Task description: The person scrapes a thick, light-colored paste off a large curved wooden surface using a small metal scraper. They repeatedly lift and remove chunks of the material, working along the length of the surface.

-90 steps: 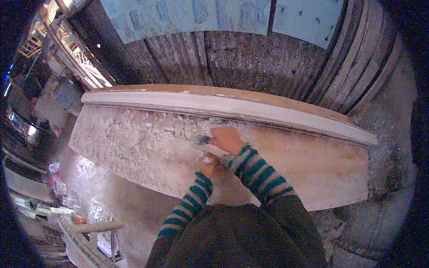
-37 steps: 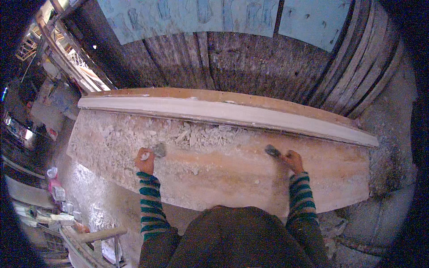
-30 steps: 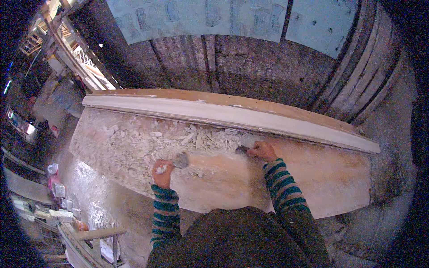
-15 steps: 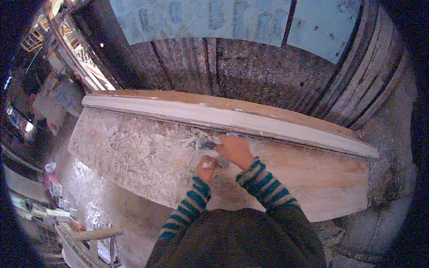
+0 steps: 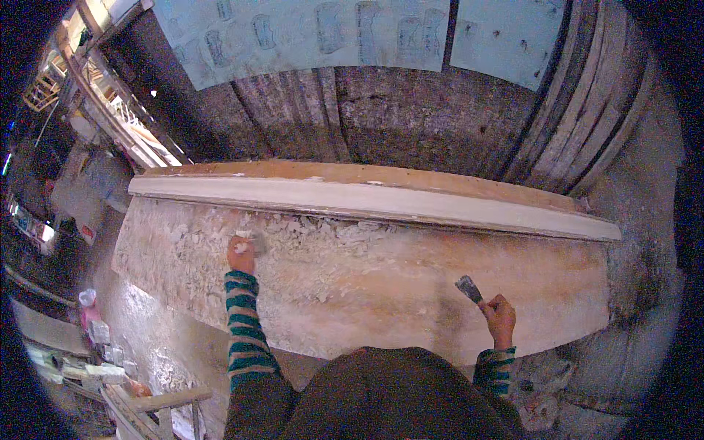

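Observation:
My right hand (image 5: 501,319) is closed round the handle of a putty knife (image 5: 467,286). Its dark, smeared blade points up and to the left, over the right part of a wide wooden board (image 5: 543,293). Farther left, my left hand (image 5: 240,254) is closed over the same board. It is smeared white, and a blurred greyish thing sticks out beside its fingers; I cannot make out its kind. Around and beyond this hand lie pale flakes and scrapings (image 5: 337,233), thickest along the foot of a long white moulding (image 5: 367,196) at the board's far edge.
Behind the moulding rises a dark, rough wall (image 5: 425,110) with pale blue panels (image 5: 308,37) above it. Pale debris is scattered on the floor (image 5: 158,337) at the left. A wooden frame (image 5: 172,400) and stacked pieces (image 5: 103,370) stand at the lower left.
My hands have parted: the left has moved left across the scrapings, the right has drawn back to the right with the putty knife. More bare wood shows mid-board.

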`<control>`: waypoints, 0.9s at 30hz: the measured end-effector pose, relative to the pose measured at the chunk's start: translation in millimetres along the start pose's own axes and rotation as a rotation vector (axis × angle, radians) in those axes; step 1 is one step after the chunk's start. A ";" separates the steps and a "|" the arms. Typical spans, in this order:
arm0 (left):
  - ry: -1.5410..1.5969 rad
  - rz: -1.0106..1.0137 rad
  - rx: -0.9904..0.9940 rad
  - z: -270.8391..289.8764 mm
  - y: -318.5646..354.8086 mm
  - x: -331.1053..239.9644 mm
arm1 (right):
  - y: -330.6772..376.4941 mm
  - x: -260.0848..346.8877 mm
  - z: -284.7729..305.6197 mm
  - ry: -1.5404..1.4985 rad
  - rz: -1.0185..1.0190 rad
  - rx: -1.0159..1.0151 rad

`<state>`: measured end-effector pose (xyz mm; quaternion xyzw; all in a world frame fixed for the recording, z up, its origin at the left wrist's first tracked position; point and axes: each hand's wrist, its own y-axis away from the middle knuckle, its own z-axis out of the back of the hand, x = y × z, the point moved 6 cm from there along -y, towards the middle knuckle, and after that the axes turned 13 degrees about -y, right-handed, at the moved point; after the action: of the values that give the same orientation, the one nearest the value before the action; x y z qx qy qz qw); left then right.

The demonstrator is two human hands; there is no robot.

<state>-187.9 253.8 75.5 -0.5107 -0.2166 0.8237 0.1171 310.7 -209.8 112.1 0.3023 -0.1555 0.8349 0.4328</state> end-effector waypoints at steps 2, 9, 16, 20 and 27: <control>-0.218 -0.116 0.118 -53.7 23.4 -68.2 | 8.7 -18.5 -7.7 -0.030 -0.032 -0.036; 0.941 0.644 0.320 -269.5 173.7 -151.4 | 17.3 19.0 -37.5 -0.198 -0.031 0.100; 0.598 0.437 0.085 -249.2 119.8 19.0 | 29.7 18.7 -41.3 -0.057 -0.034 0.176; -0.125 0.031 -0.142 -136.2 55.8 -18.3 | 38.9 3.8 -30.9 -0.036 -0.029 0.068; -0.074 0.086 -0.427 2.1 -2.7 30.6 | 36.0 7.8 -33.5 -0.118 0.051 0.051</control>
<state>-203.7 268.3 53.4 -0.5021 -0.3684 0.7815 -0.0369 265.4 -208.2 91.4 0.3580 -0.1671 0.8300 0.3937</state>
